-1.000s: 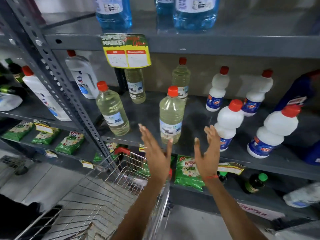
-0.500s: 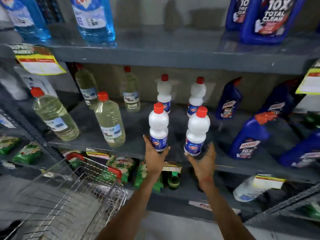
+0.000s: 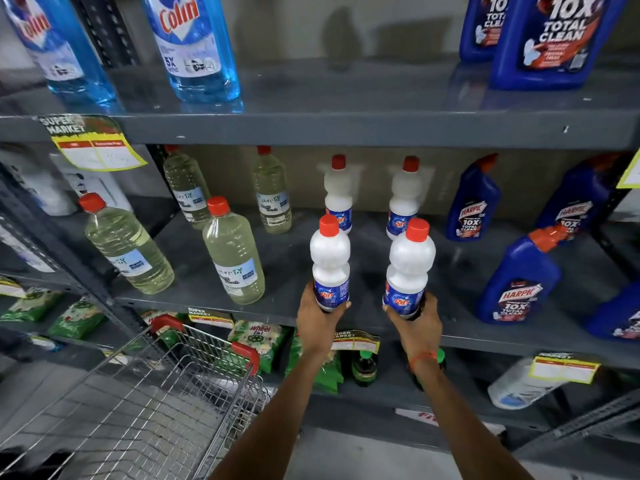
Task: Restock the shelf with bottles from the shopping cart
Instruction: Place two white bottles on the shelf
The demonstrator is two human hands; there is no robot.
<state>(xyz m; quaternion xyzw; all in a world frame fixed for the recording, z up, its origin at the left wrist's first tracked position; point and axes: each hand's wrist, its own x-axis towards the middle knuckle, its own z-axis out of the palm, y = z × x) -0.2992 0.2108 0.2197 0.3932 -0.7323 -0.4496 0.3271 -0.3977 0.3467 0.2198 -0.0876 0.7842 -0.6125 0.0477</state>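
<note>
Two white bottles with red caps stand at the front of the grey middle shelf (image 3: 460, 268). My left hand (image 3: 317, 322) wraps the base of the left white bottle (image 3: 330, 258). My right hand (image 3: 417, 325) wraps the base of the right white bottle (image 3: 409, 265). Both bottles are upright. Two more white bottles (image 3: 338, 192) stand behind them near the back wall. The wire shopping cart (image 3: 145, 403) is at the lower left; no bottles show inside it.
Clear yellowish bottles (image 3: 233, 254) stand to the left on the same shelf, dark blue toilet cleaner bottles (image 3: 519, 282) to the right. Blue glass-cleaner bottles (image 3: 194, 46) are on the shelf above. Green packets (image 3: 258, 341) and small dark bottles lie on the shelf below.
The view has swung right along the shelf. My hands went from empty and apart in the air to closed around the bases of the two front white bottles.
</note>
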